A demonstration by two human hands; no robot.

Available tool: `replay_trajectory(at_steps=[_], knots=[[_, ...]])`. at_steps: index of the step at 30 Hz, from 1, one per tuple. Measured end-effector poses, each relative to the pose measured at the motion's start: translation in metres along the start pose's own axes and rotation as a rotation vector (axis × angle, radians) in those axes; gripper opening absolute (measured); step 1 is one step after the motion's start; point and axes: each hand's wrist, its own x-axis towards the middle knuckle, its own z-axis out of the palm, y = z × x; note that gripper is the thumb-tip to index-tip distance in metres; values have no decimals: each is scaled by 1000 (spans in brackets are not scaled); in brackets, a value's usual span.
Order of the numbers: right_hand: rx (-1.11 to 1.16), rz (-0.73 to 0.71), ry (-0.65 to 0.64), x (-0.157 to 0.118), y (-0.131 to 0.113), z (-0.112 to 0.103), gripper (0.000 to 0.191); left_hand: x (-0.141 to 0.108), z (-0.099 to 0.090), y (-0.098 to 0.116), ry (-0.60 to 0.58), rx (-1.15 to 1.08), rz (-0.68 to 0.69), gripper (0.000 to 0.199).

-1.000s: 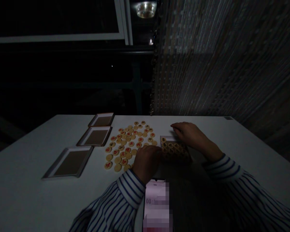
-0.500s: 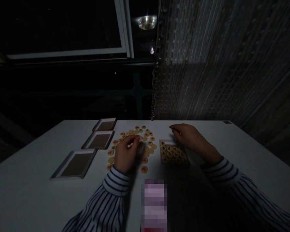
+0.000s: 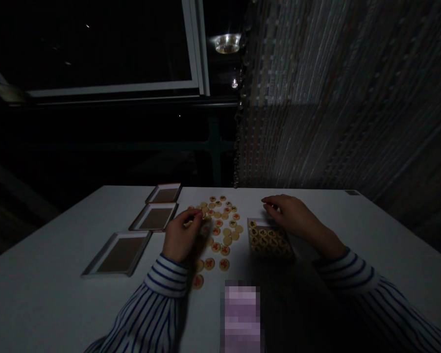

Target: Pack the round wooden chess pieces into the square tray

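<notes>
My left hand [image 3: 182, 235] rests low over the left side of a loose pile of round Chinese chess pieces [image 3: 219, 223]. Its fingers are curled against the thumb; whatever is between them is hidden. Some pieces show red characters, some black, and others are plain side up. My right hand [image 3: 296, 218] is held just above the far right corner of a shallow box [image 3: 260, 221], fingers stretched out and thumb apart, with nothing visible in it. Inside that box, rows of pieces with black characters [image 3: 267, 240] lie face up.
On the left of the white table [image 3: 51, 245] stand three shallow trays: a near one [image 3: 121, 252], a middle one [image 3: 155, 218] and a far one [image 3: 164, 194]. A pixelated pinkish object [image 3: 241, 314] is at the near edge. A bead curtain [image 3: 297, 98] hangs behind.
My left hand has moved left; pieces formerly on its left no longer show there, and more lie to its right and nearer me. The right hand stays by the box. The view shifted slightly.
</notes>
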Motion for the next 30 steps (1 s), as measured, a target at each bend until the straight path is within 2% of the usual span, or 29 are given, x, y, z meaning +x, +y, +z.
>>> replay_trajectory(at_steps=[8, 11, 15, 21, 24, 30], knots=[[76, 12, 19, 14, 3, 8, 33, 44, 0, 11, -108, 173, 145, 30], [109, 21, 27, 25, 6, 11, 33, 59, 12, 17, -165, 222, 181, 32], [156, 10, 48, 40, 13, 10, 32, 74, 37, 25, -260, 270, 261, 31], [171, 14, 20, 50, 22, 15, 32, 93, 73, 17, -435, 338, 396, 30], [150, 14, -25, 49, 27, 21, 33, 97, 82, 12, -501, 407, 459, 30], [95, 7, -79, 47, 33, 27, 34, 94, 90, 8, -531, 570, 511, 33]])
